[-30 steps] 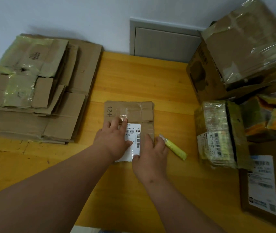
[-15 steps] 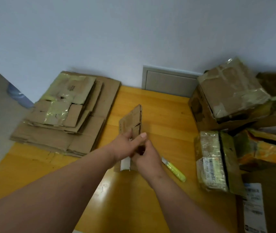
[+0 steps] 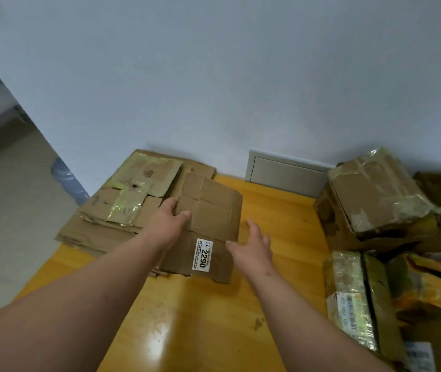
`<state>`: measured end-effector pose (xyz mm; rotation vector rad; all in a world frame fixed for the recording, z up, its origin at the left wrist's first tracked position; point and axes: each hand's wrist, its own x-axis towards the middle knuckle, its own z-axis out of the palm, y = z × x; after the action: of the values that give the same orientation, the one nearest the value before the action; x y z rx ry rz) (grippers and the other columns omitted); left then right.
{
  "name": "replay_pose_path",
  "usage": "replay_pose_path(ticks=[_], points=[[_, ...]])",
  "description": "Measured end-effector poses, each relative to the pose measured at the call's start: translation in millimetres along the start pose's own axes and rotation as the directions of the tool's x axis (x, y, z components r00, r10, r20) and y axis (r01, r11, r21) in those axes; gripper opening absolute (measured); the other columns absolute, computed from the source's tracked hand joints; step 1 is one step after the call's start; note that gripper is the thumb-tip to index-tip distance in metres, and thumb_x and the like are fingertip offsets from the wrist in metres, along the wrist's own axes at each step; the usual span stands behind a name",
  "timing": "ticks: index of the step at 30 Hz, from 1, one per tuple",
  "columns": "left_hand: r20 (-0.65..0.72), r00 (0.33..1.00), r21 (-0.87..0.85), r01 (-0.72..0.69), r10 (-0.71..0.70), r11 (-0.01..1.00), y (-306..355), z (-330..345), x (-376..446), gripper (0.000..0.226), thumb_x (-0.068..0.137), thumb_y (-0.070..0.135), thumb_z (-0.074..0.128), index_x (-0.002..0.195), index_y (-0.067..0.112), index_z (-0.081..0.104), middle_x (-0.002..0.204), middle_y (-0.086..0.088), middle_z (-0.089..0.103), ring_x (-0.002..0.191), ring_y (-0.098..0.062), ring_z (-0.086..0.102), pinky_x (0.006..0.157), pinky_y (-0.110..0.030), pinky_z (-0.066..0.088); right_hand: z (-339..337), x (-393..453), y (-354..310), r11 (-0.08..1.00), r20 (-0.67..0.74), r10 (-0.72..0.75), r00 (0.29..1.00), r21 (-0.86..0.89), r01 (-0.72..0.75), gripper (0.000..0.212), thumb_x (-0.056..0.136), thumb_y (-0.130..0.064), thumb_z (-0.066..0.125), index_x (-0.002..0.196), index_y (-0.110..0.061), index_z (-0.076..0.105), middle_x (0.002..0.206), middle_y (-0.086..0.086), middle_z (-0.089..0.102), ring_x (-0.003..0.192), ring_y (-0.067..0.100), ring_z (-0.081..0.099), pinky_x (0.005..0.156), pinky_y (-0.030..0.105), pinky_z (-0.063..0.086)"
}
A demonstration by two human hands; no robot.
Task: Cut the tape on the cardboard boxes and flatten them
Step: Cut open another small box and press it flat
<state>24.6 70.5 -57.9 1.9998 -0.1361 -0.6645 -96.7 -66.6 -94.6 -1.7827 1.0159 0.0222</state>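
Note:
A flattened brown cardboard box (image 3: pixel 208 210) with a white "2290" label hangs tilted over the right edge of the stack of flattened boxes (image 3: pixel 122 208) at the table's back left. My left hand (image 3: pixel 169 222) grips its left edge, thumb on top and fingers underneath. My right hand (image 3: pixel 251 244) hovers open just right of the box, fingers spread, thumb near its right edge; whether it touches the box is unclear. The green utility knife is out of view.
Taped, unflattened boxes crowd the right side: a large one (image 3: pixel 375 194) at the back, a small plastic-wrapped one (image 3: pixel 353 299) nearer me, others beyond. The yellow wooden table (image 3: pixel 214 318) ends at the left over grey floor. A grey wall panel (image 3: pixel 286 173) sits behind.
The small flattened box was lifted off the table's middle, stood on edge, then carried left to the stack. My right hand let go of it. The view tilted up and the knife dropped out of sight.

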Motion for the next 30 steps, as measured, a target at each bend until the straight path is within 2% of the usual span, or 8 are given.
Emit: replay_pose_path(ticks=[4,9,12,17,21,24,26,30], points=[[-0.002,0.999,-0.075,0.041,-0.041,0.996,-10.0,-29.7,15.7,0.041,0.099,0.029,0.057,0.139,0.026,0.046,0.119,-0.011,0.066,0.093,-0.035,0.069,0.080,-0.056,0.058,24.9,1.1,-12.4,0.972,0.206,-0.020,0.978,0.235,-0.030,0.088,0.090,-0.018,0.069,0.153,-0.044,0.013,0.148,0.001,0.044,0.124,0.022,0.053,0.099,0.034,0.048],[-0.120,0.993,0.047,-0.011,0.017,0.999,-22.2,-86.8,54.9,0.032,0.098,0.030,0.057,0.129,0.025,0.055,0.103,-0.001,0.069,0.087,-0.022,0.067,0.081,-0.039,0.055,76.2,17.8,-51.0,0.978,0.133,-0.076,0.988,0.205,0.048,0.090,0.084,-0.013,0.076,0.151,-0.044,0.024,0.146,0.003,0.042,0.125,0.022,0.051,0.102,0.039,0.048],[-0.125,0.992,0.136,-0.006,0.024,0.991,-26.4,-126.3,83.5,0.033,0.093,0.023,0.057,0.125,0.026,0.057,0.097,0.007,0.065,0.085,-0.014,0.062,0.070,-0.029,0.048,112.3,37.3,-84.1,0.988,0.128,-0.122,0.984,0.107,0.108,0.089,0.085,-0.017,0.075,0.152,-0.043,0.022,0.148,0.002,0.040,0.124,0.021,0.051,0.094,0.028,0.048],[-0.060,0.995,0.241,-0.059,0.075,0.969,-31.3,-178.5,138.0,0.031,0.088,0.017,0.061,0.115,0.031,0.055,0.103,0.005,0.065,0.104,-0.028,0.062,0.096,-0.044,0.050,161.1,78.3,-123.4,0.986,0.089,-0.165,0.982,-0.025,0.168,0.087,0.087,-0.027,0.073,0.154,-0.042,0.018,0.149,0.002,0.035,0.126,0.020,0.046,0.086,0.021,0.036],[-0.089,0.971,0.427,-0.164,0.221,0.889,-40.8,-195.7,185.9,0.058,0.092,0.020,0.061,0.146,0.019,0.040,0.131,-0.009,0.055,0.119,-0.031,0.055,0.094,-0.034,0.043,192.8,108.1,-143.4,0.966,0.039,-0.197,0.980,-0.164,0.201,0.083,0.090,-0.036,0.067,0.154,-0.039,0.015,0.146,0.003,0.034,0.124,0.023,0.047,0.088,0.027,0.039],[0.056,0.974,0.600,-0.210,0.221,0.772,-55.7,-195.1,209.9,0.079,0.089,0.030,0.064,0.154,0.028,0.020,0.145,-0.014,0.038,0.130,-0.034,0.044,0.106,-0.041,0.038,213.6,122.2,-148.5,0.928,0.008,-0.209,0.978,-0.313,0.201,0.076,0.094,-0.037,0.062,0.154,-0.036,0.014,0.141,0.006,0.032,0.125,0.027,0.046,0.098,0.036,0.041],[0.178,0.971,0.755,-0.237,0.157,0.611,-69.4,-190.0,218.0,0.090,0.087,0.044,0.067,0.156,0.035,0.010,0.160,-0.014,0.014,0.143,-0.035,0.025,0.115,-0.042,0.028,223.0,126.0,-145.0,0.852,-0.007,-0.219,0.976,-0.488,0.188,0.073,0.094,-0.040,0.060,0.153,-0.034,0.016,0.147,0.008,0.027,0.130,0.030,0.039,0.104,0.042,0.039],[0.310,0.942,0.906,-0.334,0.130,0.259,-91.2,-182.4,226.2,0.090,0.091,0.065,0.046,0.156,0.035,-0.008,0.159,-0.003,-0.033,0.150,-0.030,-0.018,0.122,-0.047,0.003,231.5,131.5,-128.9,0.609,0.086,-0.351,0.932,-0.736,0.297,0.076,0.095,-0.049,0.050,0.156,-0.033,0.007,0.163,0.000,-0.020,0.150,0.029,-0.004,0.119,0.049,0.009]])
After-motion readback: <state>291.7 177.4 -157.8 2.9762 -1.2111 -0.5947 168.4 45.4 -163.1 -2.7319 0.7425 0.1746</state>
